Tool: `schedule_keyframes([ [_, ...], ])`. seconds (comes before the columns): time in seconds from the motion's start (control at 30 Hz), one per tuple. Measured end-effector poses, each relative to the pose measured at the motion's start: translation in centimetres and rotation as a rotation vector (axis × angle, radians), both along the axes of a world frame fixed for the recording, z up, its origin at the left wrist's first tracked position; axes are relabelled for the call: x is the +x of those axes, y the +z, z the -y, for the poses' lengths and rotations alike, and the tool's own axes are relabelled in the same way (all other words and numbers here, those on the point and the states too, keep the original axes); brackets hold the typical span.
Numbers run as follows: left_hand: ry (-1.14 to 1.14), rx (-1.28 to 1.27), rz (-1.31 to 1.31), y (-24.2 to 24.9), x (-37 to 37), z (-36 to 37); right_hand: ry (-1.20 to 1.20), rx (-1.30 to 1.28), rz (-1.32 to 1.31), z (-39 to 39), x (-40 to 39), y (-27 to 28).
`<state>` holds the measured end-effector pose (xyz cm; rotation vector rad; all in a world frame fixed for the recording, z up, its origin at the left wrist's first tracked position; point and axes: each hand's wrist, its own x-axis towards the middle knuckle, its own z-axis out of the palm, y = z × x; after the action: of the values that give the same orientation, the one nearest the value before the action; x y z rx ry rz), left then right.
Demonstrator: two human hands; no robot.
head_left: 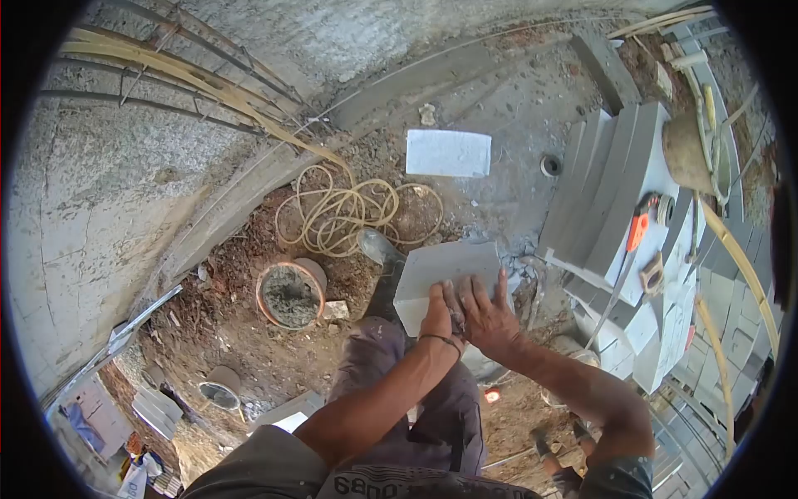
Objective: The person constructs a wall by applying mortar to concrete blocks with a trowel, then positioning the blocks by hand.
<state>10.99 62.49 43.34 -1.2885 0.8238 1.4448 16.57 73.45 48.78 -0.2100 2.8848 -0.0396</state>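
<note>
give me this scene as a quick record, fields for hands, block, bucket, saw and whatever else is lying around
left hand: left hand on the near part of the grey block
right hand: right hand beside it on the same block, fingers spread
bucket: round bucket holding grey wet-looking mix
saw: orange-handled saw lying on the stacked blocks
ground: pale flat block, loosely coiled hose
hidden: underside of the held block

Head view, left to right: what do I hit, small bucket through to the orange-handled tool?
Small bucket → larger bucket of grey mix → grey block with the left hand and right hand on it → small round ring → orange-handled tool.
</note>
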Motion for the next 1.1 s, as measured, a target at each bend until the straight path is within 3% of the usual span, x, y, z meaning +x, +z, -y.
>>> schedule_keyframes([
  [0.07,0.037,0.034,0.064,5.1,-5.9,-1.4,0.150,0.079,0.048,-1.1,-5.2,3.2],
  [0.13,0.054,0.050,0.143,10.1,-9.9,-1.6,0.150,-0.005,0.117,-2.2,-11.0,6.3],
  [0.27,-0.012,0.119,-0.096,17.3,-13.9,0.6,0.196,-0.027,0.259,-7.2,-21.7,13.4],
  [0.33,-0.003,0.168,-0.177,17.6,-14.7,3.2,0.228,0.004,0.356,-9.5,-25.8,16.8],
  [0.4,-0.110,0.147,-0.473,13.4,-15.5,5.9,0.213,0.059,0.416,-11.2,-29.8,19.8],
  [0.5,-0.017,-0.094,-0.482,4.5,-17.0,8.8,0.200,0.073,0.357,-13.2,-34.6,20.8],
  [0.57,0.109,-0.240,-0.455,-0.6,-18.9,8.8,0.270,0.146,0.091,-14.5,-37.5,19.0],
  [0.67,0.333,-0.366,-0.448,-7.9,-21.2,7.3,0.245,0.222,-0.012,-15.1,-42.1,15.0],
  [0.8,0.355,-0.307,-0.529,-16.4,-21.0,4.3,0.253,0.235,-0.052,-17.1,-47.1,6.8],
  [0.97,0.312,-0.288,-0.541,-22.0,-17.8,1.5,0.263,0.273,-0.054,-17.1,-50.2,-0.9],
  [1.03,0.261,-0.268,-0.782,-23.6,-16.8,0.4,0.292,0.269,-0.078,-16.7,-50.9,-3.5],
  [1.1,0.256,-0.295,-0.804,-22.8,-16.4,-0.6,0.277,0.233,-0.119,-16.5,-51.3,-5.5],
])
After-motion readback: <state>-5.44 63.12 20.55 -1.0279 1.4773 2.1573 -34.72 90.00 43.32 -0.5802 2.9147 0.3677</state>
